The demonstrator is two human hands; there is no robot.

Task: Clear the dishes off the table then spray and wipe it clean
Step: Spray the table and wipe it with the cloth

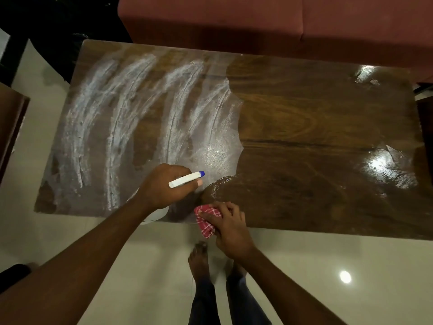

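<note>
A dark wooden table fills the view, with no dishes on it. Its left half is covered in white streaky foam; the right half is bare and glossy. My left hand is over the near edge, gripping a white spray bottle whose blue nozzle points right across the table. The bottle's body is mostly hidden under the hand. My right hand holds a bunched red and white checked cloth pressed on the table's near edge, just right of the spray bottle.
A reddish-brown sofa runs along the table's far side. A dark wooden piece stands at the left edge. Pale glossy floor lies in front, where my bare feet stand close to the table.
</note>
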